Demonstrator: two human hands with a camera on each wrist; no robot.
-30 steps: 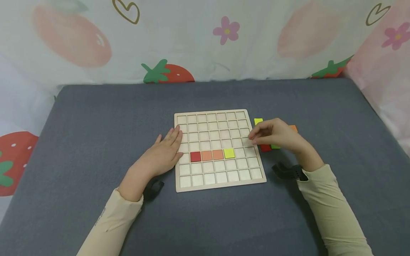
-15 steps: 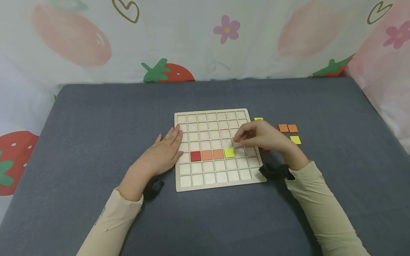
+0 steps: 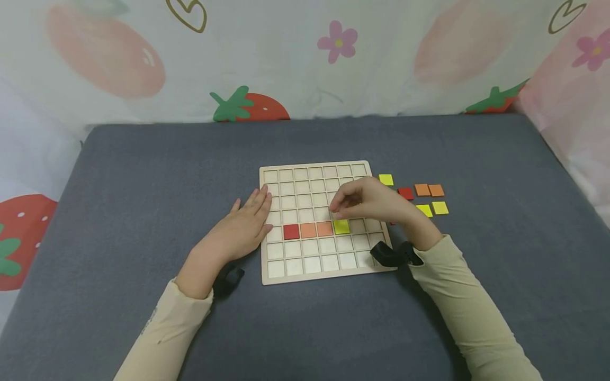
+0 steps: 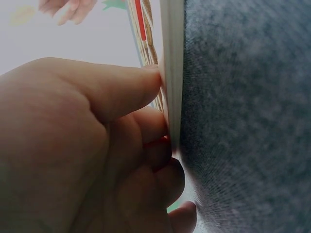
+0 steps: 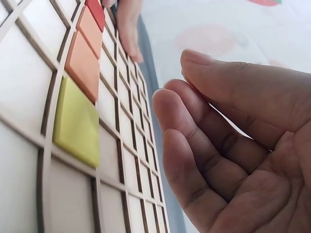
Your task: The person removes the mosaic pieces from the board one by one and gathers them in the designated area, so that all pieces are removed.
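Observation:
A pale wooden grid board (image 3: 312, 264) lies on the grey table. One row of it holds a red tile (image 3: 291, 232), two orange tiles (image 3: 316, 229) and a yellow tile (image 3: 341, 226). My left hand (image 3: 240, 230) rests on the board's left edge with fingers extended; in the left wrist view its thumb touches the board's rim (image 4: 173, 73). Over the board, just above the yellow tile in the head view, hovers my right hand (image 3: 367, 200). Its fingers are loosely bent, and the right wrist view shows no tile between its thumb (image 5: 233, 80) and fingers.
Right of the board lie loose tiles: a yellow one (image 3: 386, 180), a red one (image 3: 405, 193), two orange ones (image 3: 429, 190) and two more yellow ones (image 3: 440, 207). My right forearm hides part of this group. A printed curtain (image 3: 376, 74) hangs behind the table.
My right hand has moved left from the board's right edge to over the yellow tile, uncovering more loose tiles. My left hand and the row of tiles have stayed put.

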